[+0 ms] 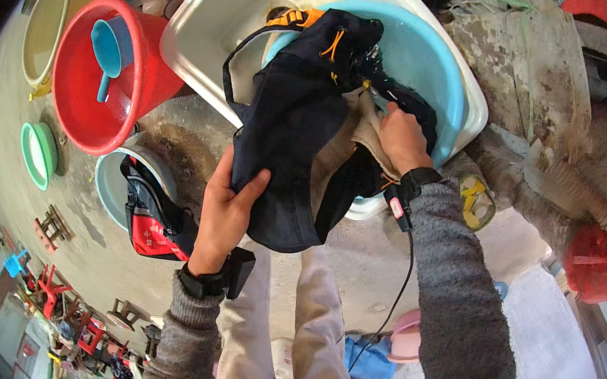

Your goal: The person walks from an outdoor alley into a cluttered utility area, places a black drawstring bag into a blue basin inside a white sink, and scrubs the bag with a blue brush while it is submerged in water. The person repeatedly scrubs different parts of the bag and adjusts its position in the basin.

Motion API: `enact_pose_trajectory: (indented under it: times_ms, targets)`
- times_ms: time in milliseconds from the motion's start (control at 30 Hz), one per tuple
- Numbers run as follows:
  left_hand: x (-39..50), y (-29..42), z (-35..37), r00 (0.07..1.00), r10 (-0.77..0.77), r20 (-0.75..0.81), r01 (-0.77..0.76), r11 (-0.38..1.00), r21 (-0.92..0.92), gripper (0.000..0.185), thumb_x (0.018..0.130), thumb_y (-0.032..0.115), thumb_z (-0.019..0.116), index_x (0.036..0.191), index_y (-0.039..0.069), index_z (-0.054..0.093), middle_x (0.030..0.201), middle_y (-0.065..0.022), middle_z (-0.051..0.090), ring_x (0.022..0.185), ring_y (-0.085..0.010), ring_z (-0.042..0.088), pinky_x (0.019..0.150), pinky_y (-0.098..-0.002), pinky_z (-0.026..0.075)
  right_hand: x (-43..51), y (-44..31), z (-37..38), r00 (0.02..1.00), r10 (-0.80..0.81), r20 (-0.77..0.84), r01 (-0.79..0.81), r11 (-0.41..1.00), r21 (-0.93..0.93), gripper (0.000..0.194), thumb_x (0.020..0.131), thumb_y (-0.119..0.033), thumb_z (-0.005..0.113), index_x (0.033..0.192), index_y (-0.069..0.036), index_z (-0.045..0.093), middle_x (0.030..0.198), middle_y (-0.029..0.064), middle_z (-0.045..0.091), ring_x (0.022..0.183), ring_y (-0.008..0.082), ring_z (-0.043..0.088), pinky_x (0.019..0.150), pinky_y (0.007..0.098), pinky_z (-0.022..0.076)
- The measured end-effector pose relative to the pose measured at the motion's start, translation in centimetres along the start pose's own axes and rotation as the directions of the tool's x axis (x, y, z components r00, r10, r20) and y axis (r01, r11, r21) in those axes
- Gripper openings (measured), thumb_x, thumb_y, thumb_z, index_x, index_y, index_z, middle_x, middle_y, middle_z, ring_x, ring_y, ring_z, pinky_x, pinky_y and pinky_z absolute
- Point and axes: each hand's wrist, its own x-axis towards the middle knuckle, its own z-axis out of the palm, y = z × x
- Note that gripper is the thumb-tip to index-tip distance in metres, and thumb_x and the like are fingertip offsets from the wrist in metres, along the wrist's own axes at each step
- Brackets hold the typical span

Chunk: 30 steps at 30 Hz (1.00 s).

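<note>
A black fabric backpack [301, 107] with orange cords and a beige lining hangs between my hands, its upper end over a light-blue plastic basin [421, 30]. My left hand [234, 202] grips the pack's lower left edge, thumb on top. Beside the exposed beige lining [369, 123], my right hand [402, 136] is closed on the cloth at the bag's opening. Part of the black fabric lies wet in the basin. That basin sits inside a white sink [210, 28]. A shoulder strap [232, 73] loops out on the left.
Left of the sink stands a red bucket [73, 114] with a blue dipper [113, 46] in it. Below it, a black and red bag [156, 226] hangs over a pale basin [108, 178]. A black cable [403, 287] runs down from my right wrist. Stools [53, 228] are farther left.
</note>
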Motion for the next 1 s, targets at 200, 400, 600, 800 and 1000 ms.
enact_pose_trajectory:
  times_ms: [200, 400, 600, 800, 1000]
  targets:
    - [0.4, -0.5, 0.1, 0.999, 0.019, -0.039, -0.021, 0.998, -0.063, 0.039, 0.092, 0.004, 0.061, 0.129, 0.001, 0.051, 0.114, -0.0032, 0.062, 0.102, -0.0090, 0.054, 0.089, -0.0216, 0.041, 0.1, 1.2, 0.9, 0.999, 0.028, -0.029, -0.023, 0.988, 0.153, 0.038, 0.090, -0.018, 0.049, 0.125, -0.006, 0.057, 0.109, 0.0250, 0.064, 0.102, 0.0421, 0.061, 0.087, 0.0471, 0.0495]
    - [-0.3, 0.1, -1.1, 0.984, -0.058, -0.167, 0.008, 0.957, -0.289, 0.038, 0.093, 0.005, 0.060, 0.130, 0.001, 0.051, 0.118, -0.0045, 0.062, 0.102, -0.0111, 0.058, 0.089, -0.0234, 0.046, -4.7, 4.3, -3.2, 0.975, -0.157, -0.156, 0.203, 0.914, 0.352, 0.037, 0.090, -0.019, 0.057, 0.123, -0.002, 0.059, 0.113, 0.0219, 0.065, 0.105, 0.0320, 0.062, 0.089, 0.0369, 0.0477]
    - [-0.7, 0.2, -0.8, 0.984, -0.078, -0.159, 0.010, 0.920, -0.393, 0.038, 0.093, 0.005, 0.060, 0.130, 0.002, 0.051, 0.120, -0.0047, 0.061, 0.102, -0.0108, 0.057, 0.090, -0.0240, 0.045, -17.7, 3.3, -7.6, 0.966, -0.227, -0.123, 0.257, 0.878, 0.403, 0.036, 0.091, -0.016, 0.059, 0.126, -0.007, 0.059, 0.099, 0.0174, 0.069, 0.086, 0.0261, 0.067, 0.077, 0.0355, 0.0506]
    - [-0.7, -0.5, -0.6, 0.990, -0.075, -0.119, 0.023, 0.921, -0.388, 0.037, 0.094, 0.006, 0.059, 0.130, 0.002, 0.052, 0.119, -0.0046, 0.062, 0.103, -0.0105, 0.057, 0.091, -0.0233, 0.044, -11.9, 2.4, -3.2, 0.947, -0.276, -0.162, 0.219, 0.929, -0.299, 0.037, 0.088, -0.011, 0.054, 0.125, -0.009, 0.058, 0.069, 0.0193, 0.062, 0.061, 0.0362, 0.062, 0.056, 0.0496, 0.0491]
    - [-0.3, -2.6, -1.6, 0.995, -0.091, -0.046, 0.073, 0.949, -0.306, 0.038, 0.094, 0.007, 0.059, 0.131, 0.002, 0.052, 0.119, -0.0033, 0.062, 0.104, -0.0095, 0.056, 0.092, -0.0229, 0.043, -4.0, 2.2, -0.8, 0.967, -0.200, -0.160, 0.153, 0.951, -0.268, 0.022, 0.085, -0.006, 0.051, 0.104, 0.001, 0.060, 0.080, 0.0222, 0.067, 0.078, 0.0399, 0.067, 0.067, 0.0498, 0.0542]
